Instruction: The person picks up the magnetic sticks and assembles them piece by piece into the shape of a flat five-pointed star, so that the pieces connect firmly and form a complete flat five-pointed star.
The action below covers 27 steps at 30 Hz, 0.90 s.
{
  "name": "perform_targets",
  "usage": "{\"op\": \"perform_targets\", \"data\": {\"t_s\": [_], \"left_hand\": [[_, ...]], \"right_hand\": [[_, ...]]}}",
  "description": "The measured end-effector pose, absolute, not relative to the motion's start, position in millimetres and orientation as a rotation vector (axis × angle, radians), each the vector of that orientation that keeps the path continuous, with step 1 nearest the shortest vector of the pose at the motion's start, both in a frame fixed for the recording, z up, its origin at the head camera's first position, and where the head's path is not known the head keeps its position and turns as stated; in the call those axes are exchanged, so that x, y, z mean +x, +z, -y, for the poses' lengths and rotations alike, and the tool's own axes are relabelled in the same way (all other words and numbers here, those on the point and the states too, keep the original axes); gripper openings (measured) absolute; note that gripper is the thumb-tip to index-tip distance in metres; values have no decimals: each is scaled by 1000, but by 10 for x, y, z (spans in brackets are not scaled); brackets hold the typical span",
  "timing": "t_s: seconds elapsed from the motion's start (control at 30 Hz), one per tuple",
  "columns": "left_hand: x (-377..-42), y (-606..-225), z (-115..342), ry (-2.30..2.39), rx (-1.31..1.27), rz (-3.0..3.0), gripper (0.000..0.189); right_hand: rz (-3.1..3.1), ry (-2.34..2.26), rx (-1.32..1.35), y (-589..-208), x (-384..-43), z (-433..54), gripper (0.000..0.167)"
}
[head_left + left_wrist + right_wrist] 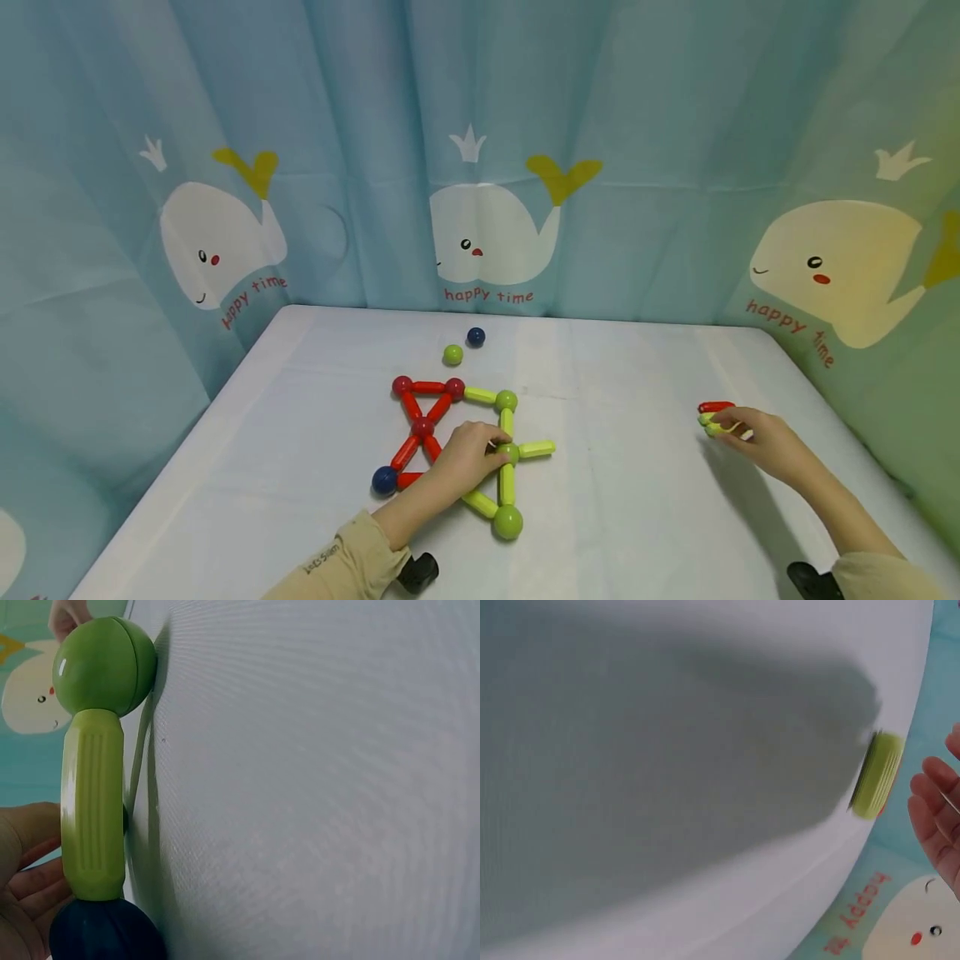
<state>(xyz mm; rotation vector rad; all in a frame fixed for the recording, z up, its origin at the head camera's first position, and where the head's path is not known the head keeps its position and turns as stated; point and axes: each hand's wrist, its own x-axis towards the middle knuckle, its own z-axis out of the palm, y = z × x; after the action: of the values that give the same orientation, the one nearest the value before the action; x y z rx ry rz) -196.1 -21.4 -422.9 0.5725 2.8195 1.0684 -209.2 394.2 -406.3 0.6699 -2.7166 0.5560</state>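
Observation:
Magnetic rods and balls form a flat figure, with red rods (406, 452) on the left and light green rods (507, 485) on the right. My left hand (467, 458) reaches over it and pinches the middle green ball (510, 452) between thumb and fingers. One green rod (537, 449) sticks out to the right of that ball. In the left wrist view, a rod (93, 802) hides part of the left hand (30, 877). My right hand (768, 446) hovers by loose rods, its fingers loosely bent; the right wrist view shows it apart from a green rod (877, 776).
A loose green ball (453, 355) and a dark blue ball (476, 337) lie behind the figure. Another blue ball (385, 481) forms its left corner. A red rod (716, 407) lies with the loose green ones. A whale-print curtain (375, 150) borders the white table (615, 517).

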Motion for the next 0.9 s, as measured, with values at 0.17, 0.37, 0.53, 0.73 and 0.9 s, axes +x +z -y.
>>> {"op": "perform_targets", "data": {"t_s": [0.17, 0.37, 0.53, 0.73, 0.9], "left_hand": [[-1956, -4234, 206, 1051, 577, -2839, 22], [-1956, -4235, 204, 1033, 600, -2856, 23], [-1961, -4230, 198, 1019, 609, -2871, 23], [-1954, -4223, 199, 999, 603, -2868, 22], [-1946, -4207, 201, 981, 597, -2870, 22]], "right_hand": [[2769, 479, 610, -4057, -2121, -4088, 19], [2788, 380, 596, -4102, -2200, -4177, 18], [2851, 308, 618, -4108, -2266, -4203, 18], [2946, 276, 614, -4127, -2277, -4181, 15], [2952, 248, 621, -4161, -2280, -4130, 17]]}}
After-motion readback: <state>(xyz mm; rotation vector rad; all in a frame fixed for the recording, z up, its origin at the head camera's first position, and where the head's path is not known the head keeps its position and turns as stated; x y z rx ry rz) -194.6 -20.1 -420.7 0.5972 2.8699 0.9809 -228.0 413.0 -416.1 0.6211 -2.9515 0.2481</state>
